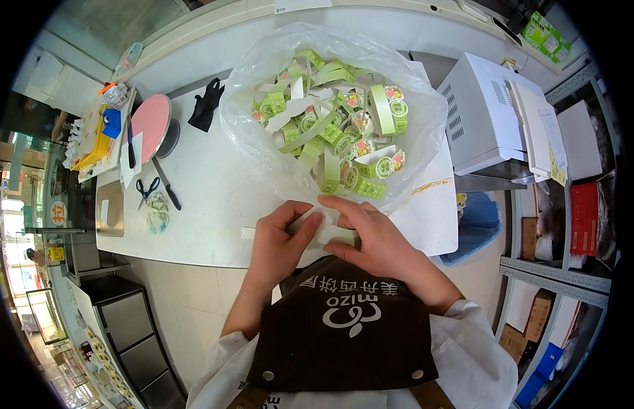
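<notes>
I see the left hand [279,234] curled, its thumb [305,232] slanting toward the bent fingers [291,210], and the right hand [377,230] just beside it, index finger [345,209] stretched leftward; left forearm [245,300] and right forearm [431,279] slope inward.

- Between the hands [279,240] [377,237]: smooth, matt paper strip [341,235].
- Beyond them: glossy, crinkled, see-through plastic bag [252,146] of smooth, printed paper bands [382,109].
- Beneath them: smooth, faintly shiny table [208,211].
- Nearer the body than them: matt cloth apron [344,361].
</notes>
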{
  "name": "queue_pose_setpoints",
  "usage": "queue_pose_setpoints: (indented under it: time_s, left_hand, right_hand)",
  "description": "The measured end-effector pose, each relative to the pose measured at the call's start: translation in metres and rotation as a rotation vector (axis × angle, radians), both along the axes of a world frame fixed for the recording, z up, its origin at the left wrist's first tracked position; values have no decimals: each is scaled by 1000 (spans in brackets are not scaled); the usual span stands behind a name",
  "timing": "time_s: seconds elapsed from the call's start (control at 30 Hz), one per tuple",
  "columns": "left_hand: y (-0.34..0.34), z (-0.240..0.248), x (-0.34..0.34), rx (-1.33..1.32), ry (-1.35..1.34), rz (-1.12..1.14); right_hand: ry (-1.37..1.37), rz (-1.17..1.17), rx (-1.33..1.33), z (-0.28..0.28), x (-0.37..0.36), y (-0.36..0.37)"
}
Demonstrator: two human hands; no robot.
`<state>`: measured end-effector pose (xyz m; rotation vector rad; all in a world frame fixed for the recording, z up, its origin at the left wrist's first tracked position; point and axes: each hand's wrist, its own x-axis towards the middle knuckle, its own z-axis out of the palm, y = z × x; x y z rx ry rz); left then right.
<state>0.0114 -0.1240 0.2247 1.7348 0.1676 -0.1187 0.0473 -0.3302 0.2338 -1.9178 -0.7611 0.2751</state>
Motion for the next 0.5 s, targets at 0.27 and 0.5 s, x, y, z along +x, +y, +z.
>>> queue_pose_setpoints:
  time_s: [0.27, 0.5]
  left_hand:
    - [0, 5, -2, 165, 11, -121]
    - [-7, 15, -4, 222, -42, -168]
  right_hand:
    - [-124, -66, 21, -3, -2, 1]
    - [-118, -248, 145, -15, -8, 8]
